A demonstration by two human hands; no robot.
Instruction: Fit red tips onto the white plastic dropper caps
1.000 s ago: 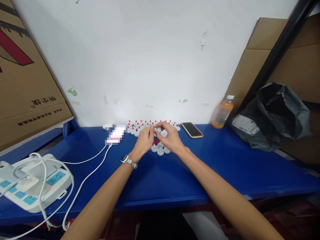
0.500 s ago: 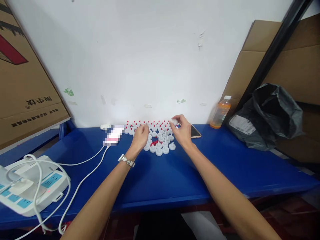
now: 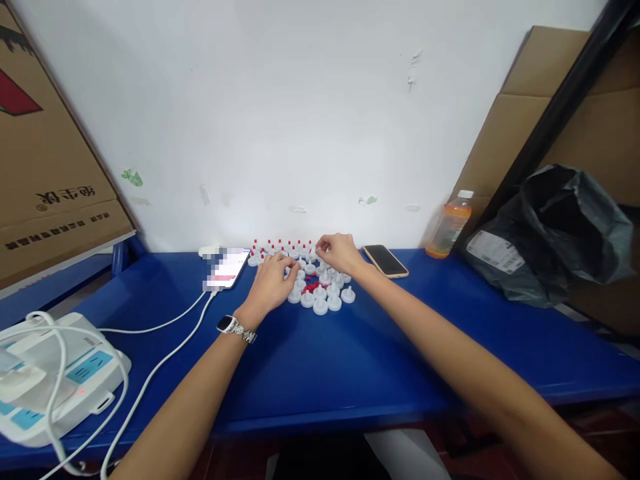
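Note:
A cluster of white plastic nozzle caps (image 3: 321, 306) stands on the blue table. Toward the wall, several of them carry small red tips (image 3: 279, 241). Loose red tips (image 3: 316, 288) lie heaped in the gap amid the plain caps. My left hand (image 3: 274, 281) is over the left side of the cluster, its fingers bent and thumb drawn in; what they hold, if anything, is hidden. At the back rows, my right hand (image 3: 341, 253) pinches at a white nozzle cap (image 3: 312, 255), with the fingertips partly covering it.
A phone (image 3: 231, 267) on a white cable lies left of the caps, a dark phone (image 3: 385, 261) to their right. A power strip (image 3: 75, 380) with tangled cables occupies the left. An orange drink bottle (image 3: 449, 223) and a grey plastic bag (image 3: 545, 233) stand right, near cardboard (image 3: 530, 113).
My right hand has moved left from beside the dark phone to the back rows, bringing a white cap along. My left hand has shifted slightly left and turned. The view has moved a little.

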